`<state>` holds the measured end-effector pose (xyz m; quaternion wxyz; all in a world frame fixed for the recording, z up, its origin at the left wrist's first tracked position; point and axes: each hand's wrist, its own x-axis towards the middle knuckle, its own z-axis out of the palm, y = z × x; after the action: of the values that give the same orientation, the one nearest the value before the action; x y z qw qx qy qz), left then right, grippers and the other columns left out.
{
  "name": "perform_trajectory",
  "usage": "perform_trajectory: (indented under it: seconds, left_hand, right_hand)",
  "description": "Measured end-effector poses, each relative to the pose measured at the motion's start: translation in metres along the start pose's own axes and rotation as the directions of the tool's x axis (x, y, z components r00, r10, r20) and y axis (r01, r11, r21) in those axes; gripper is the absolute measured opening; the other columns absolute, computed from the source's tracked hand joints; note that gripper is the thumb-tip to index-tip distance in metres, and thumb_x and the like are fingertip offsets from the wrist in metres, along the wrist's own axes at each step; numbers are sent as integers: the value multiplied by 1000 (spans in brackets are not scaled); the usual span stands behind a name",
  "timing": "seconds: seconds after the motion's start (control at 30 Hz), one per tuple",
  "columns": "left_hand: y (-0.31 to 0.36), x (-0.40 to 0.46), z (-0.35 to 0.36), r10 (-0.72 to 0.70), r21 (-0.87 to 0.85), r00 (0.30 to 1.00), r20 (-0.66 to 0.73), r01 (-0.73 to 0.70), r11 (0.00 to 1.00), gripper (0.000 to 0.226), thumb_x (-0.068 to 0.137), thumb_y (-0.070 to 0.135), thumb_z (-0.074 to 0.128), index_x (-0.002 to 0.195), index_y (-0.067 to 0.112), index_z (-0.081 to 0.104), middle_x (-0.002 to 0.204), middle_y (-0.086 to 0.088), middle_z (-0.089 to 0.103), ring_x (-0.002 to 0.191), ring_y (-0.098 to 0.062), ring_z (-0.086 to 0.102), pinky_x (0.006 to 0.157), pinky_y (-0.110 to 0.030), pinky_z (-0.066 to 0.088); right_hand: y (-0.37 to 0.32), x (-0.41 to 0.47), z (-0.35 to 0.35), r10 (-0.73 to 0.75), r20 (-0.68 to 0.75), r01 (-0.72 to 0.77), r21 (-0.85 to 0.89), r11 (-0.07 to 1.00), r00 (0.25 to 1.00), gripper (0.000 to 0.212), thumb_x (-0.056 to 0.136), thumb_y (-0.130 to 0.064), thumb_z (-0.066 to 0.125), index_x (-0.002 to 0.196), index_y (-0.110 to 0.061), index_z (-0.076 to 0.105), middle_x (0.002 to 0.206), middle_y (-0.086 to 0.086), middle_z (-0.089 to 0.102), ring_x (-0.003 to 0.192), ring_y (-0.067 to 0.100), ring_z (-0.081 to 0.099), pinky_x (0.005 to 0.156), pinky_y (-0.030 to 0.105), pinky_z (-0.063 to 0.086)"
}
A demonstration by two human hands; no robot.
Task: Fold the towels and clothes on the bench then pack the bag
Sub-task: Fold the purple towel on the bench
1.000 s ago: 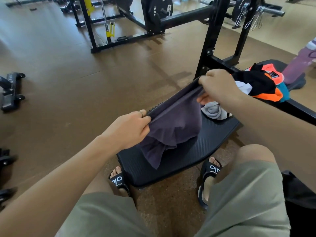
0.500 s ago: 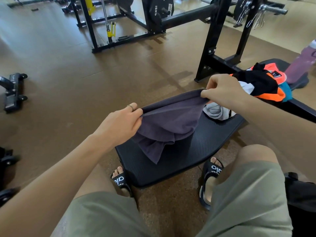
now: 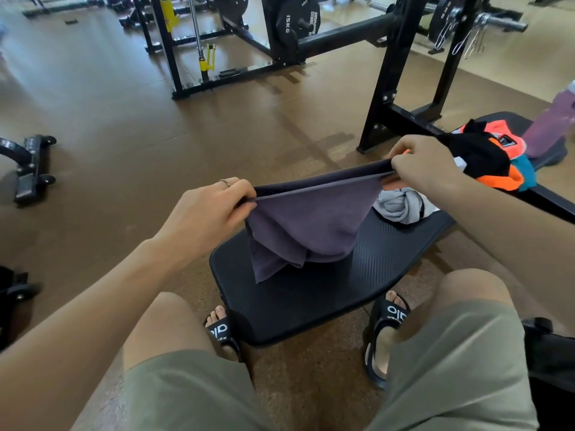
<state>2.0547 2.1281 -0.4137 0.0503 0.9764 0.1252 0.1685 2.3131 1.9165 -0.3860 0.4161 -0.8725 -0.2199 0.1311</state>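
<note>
Purple towel (image 3: 306,225): top edge pinched taut between left hand (image 3: 205,213) fingers and right hand (image 3: 423,169) fingers, both closed on it; rest hanging onto desk (image 3: 311,306).

A gym: a black squat rack (image 3: 401,73), a 15 kg weight plate (image 3: 295,24) and a padded bench (image 3: 311,300).

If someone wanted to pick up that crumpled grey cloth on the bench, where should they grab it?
Probably at the bunched, twisted top of the grey cloth, coming down from above. It lies in a loose heap on the bench with no clear edge or corner showing, so the raised fold is the easiest pinch.
</note>
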Motion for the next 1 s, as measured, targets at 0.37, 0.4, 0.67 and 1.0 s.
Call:
perform_trajectory:
  seconds: [0.37, 0.4, 0.67, 1.0]
  left_hand:
    - [47, 24, -24, 52, -448, 998, 23, -36, 893, 7, 97, 23, 64, 93, 22, 59, 72, 1, 66, 66, -21, 61, 67, -35, 49]
    - [50, 25, -25, 59, -460, 998, 18, -44, 887, 7, 96, 21, 66, 93, 21, 60, 72, 1, 67, 65, -20, 61, 66, -32, 49]
    - [47, 12, -31, 46, -554, 984, 170, 57, 831, 13, 90, 9, 71, 95, 18, 63, 85, 4, 70, 76, -14, 71, 73, -28, 57]
    - [48, 10, -30, -65, -682, 991, 119, 129, 720, 6, 94, 8, 69, 94, 12, 65, 91, 0, 69, 80, -19, 69, 73, -29, 55]
  right_hand:
    - [-36, -51, 37, -455, 512, 356, 284, 890, 729, 62, 73, -7, 65, 132, -22, 55, 127, -3, 66, 123, 2, 57, 102, 25, 48]
    - [-38, -58, 46, -489, 541, 350, 344, 871, 685, 57, 75, -5, 67, 130, -18, 57, 122, 1, 69, 121, 9, 61, 103, 29, 49]
    - [-27, -67, 64, -513, 411, 361, 393, 846, 754, 13, 90, 3, 62, 98, -4, 70, 96, 16, 72, 88, 16, 67, 87, 42, 54]
    - [-33, -68, 53, -531, 442, 425, 322, 846, 723, 34, 73, -5, 54, 103, -13, 66, 93, 7, 71, 89, 30, 66, 79, 46, 54]
